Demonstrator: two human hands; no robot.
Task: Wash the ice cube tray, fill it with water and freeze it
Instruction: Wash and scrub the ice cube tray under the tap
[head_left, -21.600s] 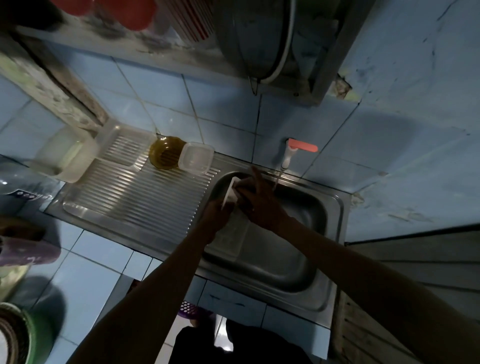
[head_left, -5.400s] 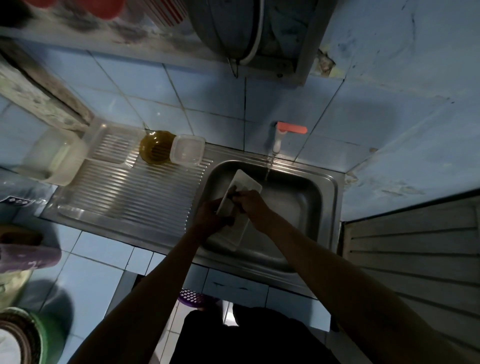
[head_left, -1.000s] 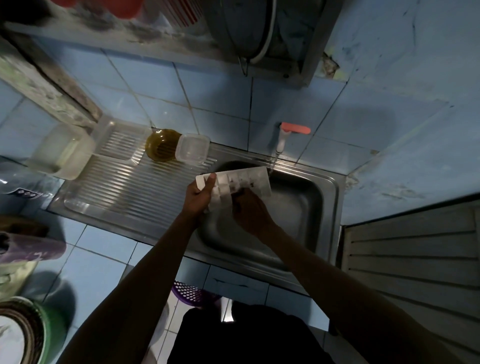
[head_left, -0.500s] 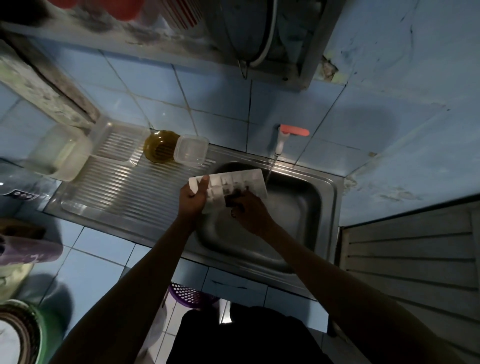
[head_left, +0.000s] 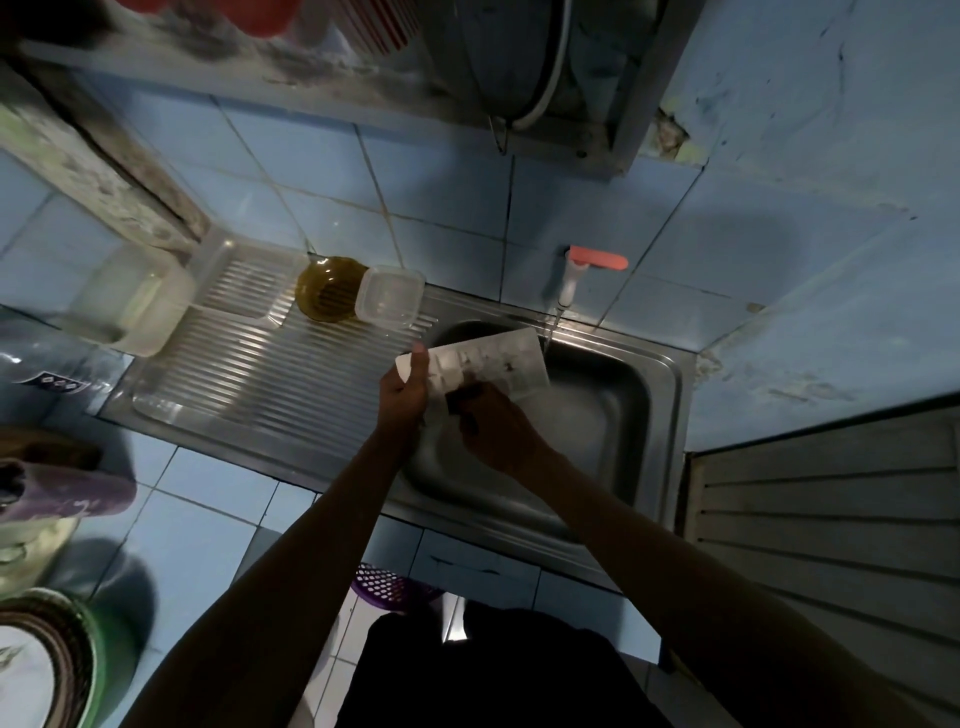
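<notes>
Blue tiles (head_left: 441, 182) covered the wall behind a steel sink (head_left: 665, 395), and the light was dim enough that I could not read much fine detail. I saw the tray (head_left: 498, 358) held up over the left part of the basin, clear of the bottom, its compartments facing me and its long side running left to right, tilted slightly up toward the right. My left hand (head_left: 402, 395) gripped its left end, thumb laid over the top face and the fingers wrapped behind. My right hand (head_left: 493, 426) sat at the tray's near edge with the fingers curled in around something dark pressed to the tray; I could not tell what that was. A thin stream of water fell from the tap (head_left: 569, 280), which had a pink handle, and passed just beside the tray's right end; whether it touched the tray I could not tell. On the ribbed drainboard (head_left: 270, 384) to the left stood an amber bowl (head_left: 324, 291) and a small clear box (head_left: 389, 299), touching each other near the wall. A larger clear tub (head_left: 130, 306) sat at the far left end. Below the counter edge, between my forearms, a purple basket (head_left: 389, 584) showed.
</notes>
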